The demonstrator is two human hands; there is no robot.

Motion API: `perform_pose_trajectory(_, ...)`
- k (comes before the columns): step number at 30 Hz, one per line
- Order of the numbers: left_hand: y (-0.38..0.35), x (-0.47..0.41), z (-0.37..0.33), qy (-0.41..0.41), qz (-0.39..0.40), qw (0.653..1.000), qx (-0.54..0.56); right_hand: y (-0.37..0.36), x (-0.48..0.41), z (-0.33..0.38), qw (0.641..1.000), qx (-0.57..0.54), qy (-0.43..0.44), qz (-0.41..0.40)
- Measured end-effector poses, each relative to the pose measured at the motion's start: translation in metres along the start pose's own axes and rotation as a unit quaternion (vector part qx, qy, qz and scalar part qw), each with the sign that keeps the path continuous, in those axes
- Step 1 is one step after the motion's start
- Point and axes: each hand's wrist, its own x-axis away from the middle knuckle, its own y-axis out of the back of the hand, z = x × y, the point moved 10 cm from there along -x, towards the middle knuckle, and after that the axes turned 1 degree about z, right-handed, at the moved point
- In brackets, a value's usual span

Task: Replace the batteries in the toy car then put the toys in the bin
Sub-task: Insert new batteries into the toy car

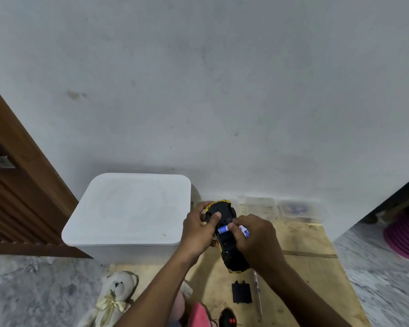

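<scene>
Toy car [232, 253] upside down over board [305, 267], just R of bin [128, 213]. L hand [198, 232] gripped its front; R hand [255, 239] pinched battery [223, 229] at open bay. Swap prob. mid-way. Batt. cover [241, 293] off, screwdriver [258, 296] beside it. Teddy [115, 293] lay on floor. Bin lidded, toys not yet in.

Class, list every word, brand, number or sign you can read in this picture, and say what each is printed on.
Nothing here can be read for certain.
Label of the blue-and-white battery seated in the toy car: print too blurred to read.
Label of the second battery, pinched by the right hand: print too blurred to read.
The remote control: red buttons, no legible marking.
</scene>
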Motion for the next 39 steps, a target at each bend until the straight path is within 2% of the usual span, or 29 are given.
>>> perform_pose_trajectory(2,-0.003,0.000,-0.004,-0.002,0.021,1.000,-0.007,0.010,-0.005,-0.006,0.996,-0.074,-0.037,-0.018)
perform_pose_trajectory(4,-0.005,0.002,-0.005,0.000,0.033,0.999,-0.003,0.012,-0.007,-0.023,0.975,-0.176,-0.132,-0.007)
perform_pose_trajectory(6,-0.005,0.003,-0.003,0.006,0.035,0.999,0.010,0.006,-0.002,-0.037,0.916,-0.334,-0.222,0.014)
perform_pose_trajectory(8,-0.002,0.003,0.002,0.008,0.031,0.999,0.014,0.002,0.003,-0.039,0.855,-0.438,-0.276,0.035)
perform_pose_trajectory(10,-0.001,0.002,0.004,0.011,0.028,0.999,0.014,0.000,0.005,-0.039,0.832,-0.470,-0.290,0.052)
perform_pose_trajectory(14,0.001,0.001,0.002,0.009,0.026,0.999,0.019,-0.003,0.006,-0.035,0.855,-0.424,-0.286,0.085)
perform_pose_trajectory(18,0.001,0.000,0.000,0.010,0.027,0.999,0.021,-0.008,0.006,-0.020,0.877,-0.391,-0.244,0.138)
perform_pose_trajectory(20,0.001,-0.001,-0.001,0.009,0.029,0.999,0.021,-0.002,0.001,-0.014,0.910,-0.344,-0.192,0.126)
perform_pose_trajectory(23,0.000,-0.001,-0.001,0.008,0.033,0.999,0.016,0.005,-0.005,-0.007,0.970,-0.203,-0.098,0.088)
perform_pose_trajectory(25,0.001,-0.002,0.001,0.011,0.033,0.999,0.018,0.008,-0.007,0.003,0.989,-0.130,-0.036,0.060)
perform_pose_trajectory(28,0.003,-0.004,0.002,0.016,0.033,0.999,0.024,0.003,-0.007,0.019,0.995,-0.061,0.040,0.071)
perform_pose_trajectory(32,0.004,-0.006,0.002,0.017,0.034,0.999,0.022,-0.012,-0.005,0.024,0.988,0.000,0.084,0.130)
perform_pose_trajectory(39,0.008,-0.009,0.004,0.024,0.027,0.998,0.047,-0.013,-0.004,0.033,0.983,-0.012,0.105,0.149)
